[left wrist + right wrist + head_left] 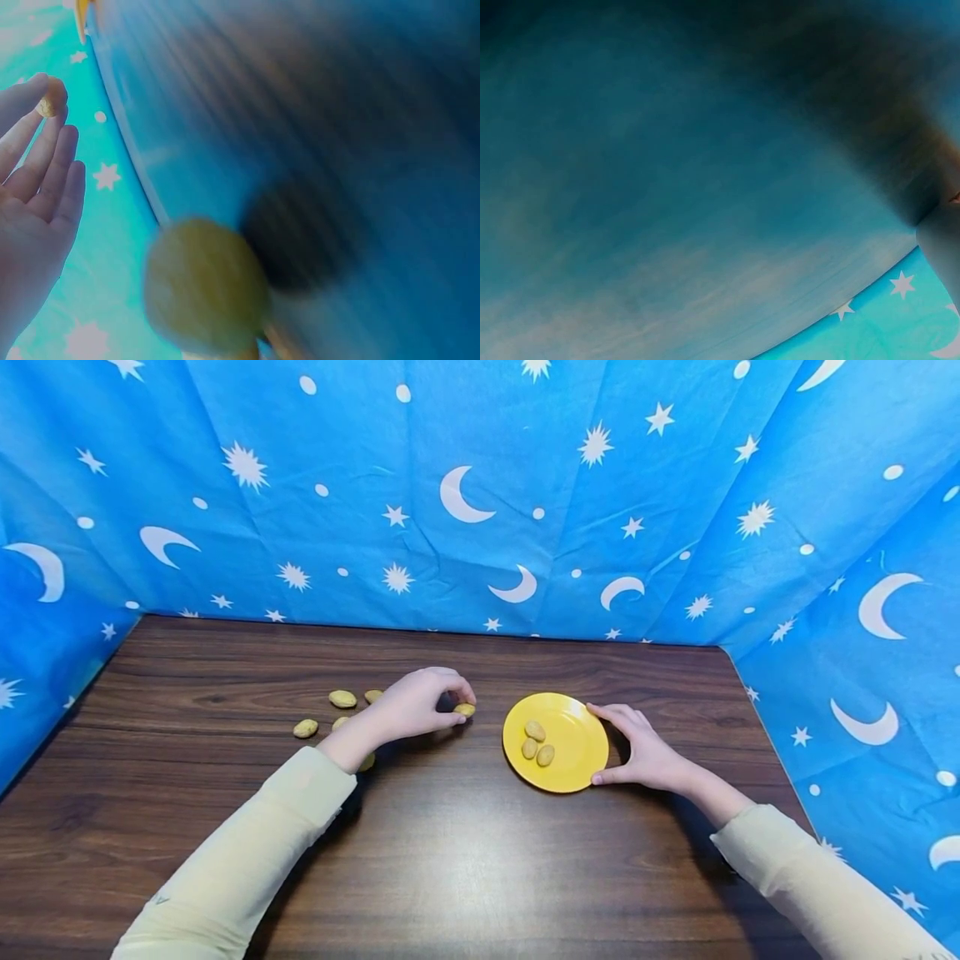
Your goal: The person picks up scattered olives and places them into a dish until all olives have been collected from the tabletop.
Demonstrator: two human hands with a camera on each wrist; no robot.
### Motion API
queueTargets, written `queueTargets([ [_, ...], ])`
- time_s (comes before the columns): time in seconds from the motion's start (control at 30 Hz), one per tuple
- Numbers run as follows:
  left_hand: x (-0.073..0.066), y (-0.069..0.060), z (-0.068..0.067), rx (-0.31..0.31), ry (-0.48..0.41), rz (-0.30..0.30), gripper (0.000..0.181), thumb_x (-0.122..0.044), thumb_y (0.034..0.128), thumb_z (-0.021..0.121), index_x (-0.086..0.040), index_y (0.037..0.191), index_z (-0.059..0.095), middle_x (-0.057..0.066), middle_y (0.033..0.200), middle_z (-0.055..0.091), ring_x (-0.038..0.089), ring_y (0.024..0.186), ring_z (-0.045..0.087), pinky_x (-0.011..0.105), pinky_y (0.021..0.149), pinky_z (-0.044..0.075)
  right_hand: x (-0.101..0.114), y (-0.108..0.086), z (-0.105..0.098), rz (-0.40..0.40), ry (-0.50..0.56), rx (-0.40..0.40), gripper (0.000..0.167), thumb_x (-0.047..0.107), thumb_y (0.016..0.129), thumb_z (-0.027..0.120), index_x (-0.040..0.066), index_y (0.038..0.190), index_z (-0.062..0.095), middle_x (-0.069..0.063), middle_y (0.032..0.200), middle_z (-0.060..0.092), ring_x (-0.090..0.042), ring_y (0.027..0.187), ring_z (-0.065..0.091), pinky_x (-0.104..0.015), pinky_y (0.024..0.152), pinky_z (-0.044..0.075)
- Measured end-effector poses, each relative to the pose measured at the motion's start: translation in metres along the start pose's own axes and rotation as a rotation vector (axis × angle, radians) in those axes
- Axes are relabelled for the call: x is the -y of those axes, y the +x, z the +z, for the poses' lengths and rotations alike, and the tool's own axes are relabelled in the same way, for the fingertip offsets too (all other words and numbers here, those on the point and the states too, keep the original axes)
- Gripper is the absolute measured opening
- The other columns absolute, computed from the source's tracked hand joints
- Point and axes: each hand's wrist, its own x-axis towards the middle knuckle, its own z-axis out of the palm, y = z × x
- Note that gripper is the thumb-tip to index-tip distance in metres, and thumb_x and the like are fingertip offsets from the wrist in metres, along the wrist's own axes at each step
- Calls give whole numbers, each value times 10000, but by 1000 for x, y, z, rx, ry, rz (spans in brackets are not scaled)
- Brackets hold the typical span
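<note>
My left hand point(416, 702) pinches a small yellow-brown oval piece point(465, 711), like a nut or tiny potato, between thumb and fingers, just above the dark wood table left of the plate. In the left wrist view the same piece point(52, 97) sits at the fingertips. A round yellow plate point(581, 735) lies on the table with three similar oval pieces point(535, 731) on its left half. My right hand point(648, 752) grips the plate's right rim, thumb at the near side and fingers at the far side. The right wrist view barely shows that hand.
Several more oval pieces point(305, 728) lie on the table point(465, 877) around and behind the left forearm, some partly hidden by it. One such piece point(206, 285) looms blurred in the left wrist view. A blue cloth point(360, 527) with white moons and stars hangs behind and beside the table.
</note>
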Motion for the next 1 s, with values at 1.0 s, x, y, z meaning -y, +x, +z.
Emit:
queueTargets([
  [1.0, -66, 46, 42, 80, -66, 173, 142, -189, 967, 795, -152, 1101, 770, -2, 1116, 743, 166, 1063, 662, 364, 1013, 557, 0, 0, 0, 4, -2, 2, 1027, 293, 784, 958, 82, 1620, 399, -214, 1561, 445, -426, 1427, 364, -741, 1153, 336],
])
